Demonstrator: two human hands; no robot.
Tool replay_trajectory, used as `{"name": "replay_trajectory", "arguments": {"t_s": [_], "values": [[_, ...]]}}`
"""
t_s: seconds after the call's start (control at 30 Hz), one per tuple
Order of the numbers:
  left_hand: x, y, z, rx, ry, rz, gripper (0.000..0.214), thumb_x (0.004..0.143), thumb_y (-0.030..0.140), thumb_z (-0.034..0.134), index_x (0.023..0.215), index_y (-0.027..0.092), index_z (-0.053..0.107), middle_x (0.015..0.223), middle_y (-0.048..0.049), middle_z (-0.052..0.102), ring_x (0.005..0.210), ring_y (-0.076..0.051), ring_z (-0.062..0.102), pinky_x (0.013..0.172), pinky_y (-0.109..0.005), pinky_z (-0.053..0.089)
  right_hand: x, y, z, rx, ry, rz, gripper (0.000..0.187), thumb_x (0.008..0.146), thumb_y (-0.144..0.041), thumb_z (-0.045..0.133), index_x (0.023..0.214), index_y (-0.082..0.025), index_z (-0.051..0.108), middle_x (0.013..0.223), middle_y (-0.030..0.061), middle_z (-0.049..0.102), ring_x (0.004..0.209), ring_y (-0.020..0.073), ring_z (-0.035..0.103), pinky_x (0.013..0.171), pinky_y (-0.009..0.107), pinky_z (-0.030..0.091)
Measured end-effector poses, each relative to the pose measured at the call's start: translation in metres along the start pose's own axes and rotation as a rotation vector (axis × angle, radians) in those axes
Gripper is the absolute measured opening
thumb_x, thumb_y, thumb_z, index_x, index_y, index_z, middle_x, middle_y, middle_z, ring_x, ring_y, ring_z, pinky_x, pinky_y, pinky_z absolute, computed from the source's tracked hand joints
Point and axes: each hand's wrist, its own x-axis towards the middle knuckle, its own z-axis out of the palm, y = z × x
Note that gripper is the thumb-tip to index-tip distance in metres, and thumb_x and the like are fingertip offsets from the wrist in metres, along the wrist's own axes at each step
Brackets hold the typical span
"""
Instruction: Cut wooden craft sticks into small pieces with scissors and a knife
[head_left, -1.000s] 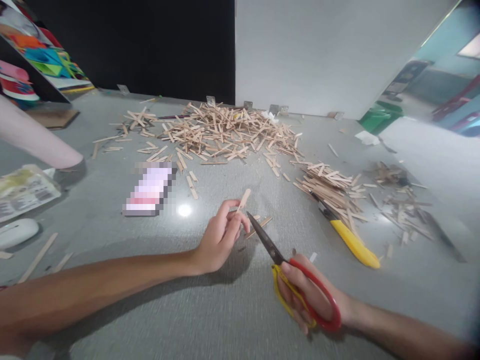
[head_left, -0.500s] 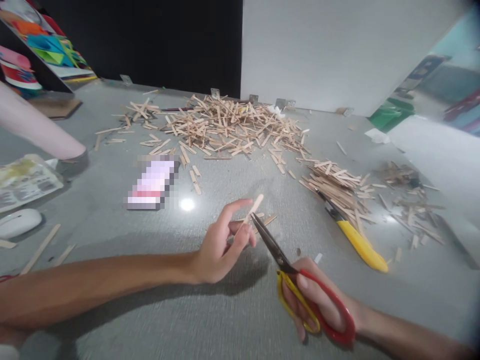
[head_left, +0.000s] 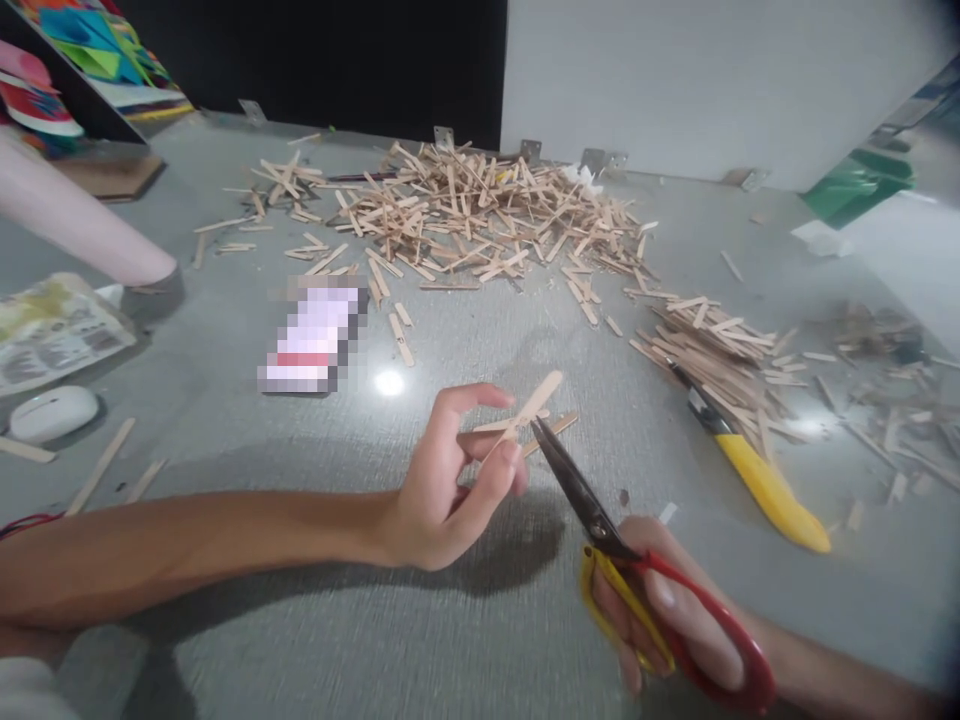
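Between the thumb and fingers of my left hand (head_left: 457,485) is a pale wooden craft stick (head_left: 541,396), its rounded end pointing up and away. My right hand (head_left: 667,600) grips a pair of scissors (head_left: 581,490) by their red and yellow handles. The dark blades are nearly closed, with their tips close beside the stick; whether they touch it I cannot tell. Below and behind my left fingers more sticks (head_left: 564,428) show, partly hidden by the hand.
A large heap of cut sticks (head_left: 480,215) lies at the back. To the right are a stick pile (head_left: 712,350) and a yellow-handled knife (head_left: 772,490). A blurred-out phone (head_left: 315,335), a white mouse (head_left: 54,412) and a pink roll (head_left: 90,220) lie left.
The view has shifted, so the tabletop items appear higher and partly further right. The held stick now shows more of its flat side. Both hands keep their grips.
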Motion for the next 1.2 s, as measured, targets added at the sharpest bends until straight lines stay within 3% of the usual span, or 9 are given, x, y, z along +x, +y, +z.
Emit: {"name": "replay_trajectory", "arguments": {"t_s": [0.17, 0.37, 0.53, 0.73, 0.93, 1.0, 1.07, 1.13, 1.2], "values": [[0.003, 0.000, -0.001, 0.046, 0.004, 0.061, 0.029, 0.113, 0.012, 0.047, 0.139, 0.025, 0.046, 0.068, 0.0071, 0.056, 0.053, -0.009, 0.056, 0.044, -0.016, 0.039, 0.002, -0.004, 0.000, -0.014, -0.015, 0.007, 0.055, 0.103, -0.072, 0.052, 0.084, -0.021, 0.056, 0.059, -0.0043, 0.047, 0.042, 0.0093, 0.045, 0.045, 0.022, 0.049], [0.002, 0.000, -0.001, 0.078, 0.030, 0.013, 0.019, 0.114, 0.024, 0.048, 0.133, 0.022, 0.052, 0.086, -0.0025, 0.070, 0.075, -0.016, 0.068, 0.063, -0.027, 0.055, 0.000, 0.002, 0.002, 0.018, 0.041, 0.024, 0.054, 0.104, -0.073, 0.051, 0.089, -0.021, 0.055, 0.060, -0.0047, 0.048, 0.040, 0.0079, 0.044, 0.043, 0.020, 0.046], [0.004, 0.000, -0.002, 0.140, 0.060, 0.023, 0.026, 0.113, 0.026, 0.052, 0.139, 0.021, 0.053, 0.106, -0.0080, 0.072, 0.090, -0.019, 0.067, 0.080, -0.036, 0.057, -0.001, 0.005, 0.003, 0.010, 0.081, 0.041, 0.056, 0.103, -0.074, 0.051, 0.088, -0.021, 0.056, 0.055, -0.0050, 0.048, 0.037, 0.0089, 0.042, 0.041, 0.020, 0.046], [0.012, -0.006, -0.007, 0.373, 0.136, 0.072, 0.014, 0.109, 0.012, 0.058, 0.114, 0.022, 0.066, 0.095, -0.0016, 0.060, 0.086, -0.015, 0.058, 0.076, -0.030, 0.050, -0.001, 0.010, -0.002, 0.007, 0.031, 0.014, 0.058, 0.107, -0.071, 0.043, 0.085, -0.020, 0.057, 0.055, -0.0044, 0.047, 0.037, 0.0088, 0.043, 0.039, 0.019, 0.040], [0.016, -0.012, -0.010, 0.613, 0.247, 0.100, 0.009, 0.107, 0.018, 0.065, 0.102, 0.024, 0.070, 0.124, -0.0071, 0.048, 0.115, -0.021, 0.055, 0.101, -0.040, 0.048, 0.002, 0.005, -0.001, -0.008, 0.033, 0.049, 0.065, 0.104, -0.077, 0.044, 0.075, -0.019, 0.056, 0.049, -0.0047, 0.044, 0.035, 0.0092, 0.044, 0.038, 0.019, 0.037], [0.015, -0.014, -0.010, 0.562, 0.237, 0.064, 0.009, 0.109, 0.022, 0.063, 0.102, 0.023, 0.067, 0.126, -0.0085, 0.054, 0.113, -0.022, 0.058, 0.095, -0.039, 0.052, 0.003, 0.000, 0.000, -0.033, 0.041, 0.093, 0.071, 0.103, -0.080, 0.042, 0.069, -0.019, 0.057, 0.047, -0.0015, 0.049, 0.036, 0.0096, 0.048, 0.039, 0.019, 0.036], [0.014, -0.015, -0.010, 0.425, 0.180, -0.030, 0.010, 0.112, 0.025, 0.057, 0.105, 0.024, 0.063, 0.103, -0.0047, 0.062, 0.089, -0.017, 0.062, 0.075, -0.031, 0.053, 0.004, -0.004, 0.001, -0.029, 0.064, 0.130, 0.072, 0.102, -0.082, 0.042, 0.069, -0.020, 0.060, 0.050, 0.0002, 0.054, 0.037, 0.0097, 0.051, 0.040, 0.019, 0.035], [0.012, -0.016, -0.009, 0.298, 0.134, -0.114, 0.010, 0.115, 0.025, 0.051, 0.109, 0.024, 0.059, 0.078, 0.0029, 0.056, 0.066, -0.012, 0.054, 0.058, -0.024, 0.045, 0.005, -0.004, 0.000, -0.022, 0.073, 0.129, 0.073, 0.101, -0.083, 0.042, 0.069, -0.020, 0.060, 0.049, -0.0003, 0.053, 0.036, 0.0098, 0.050, 0.039, 0.019, 0.035], [0.010, -0.017, -0.008, 0.237, 0.144, -0.133, 0.007, 0.115, 0.026, 0.049, 0.114, 0.024, 0.057, 0.072, 0.0063, 0.049, 0.059, -0.010, 0.047, 0.053, -0.022, 0.040, 0.007, -0.002, -0.001, -0.032, 0.047, 0.105, 0.076, 0.100, -0.085, 0.040, 0.067, -0.019, 0.058, 0.043, -0.0016, 0.047, 0.033, 0.0099, 0.048, 0.036, 0.019, 0.034]]}}
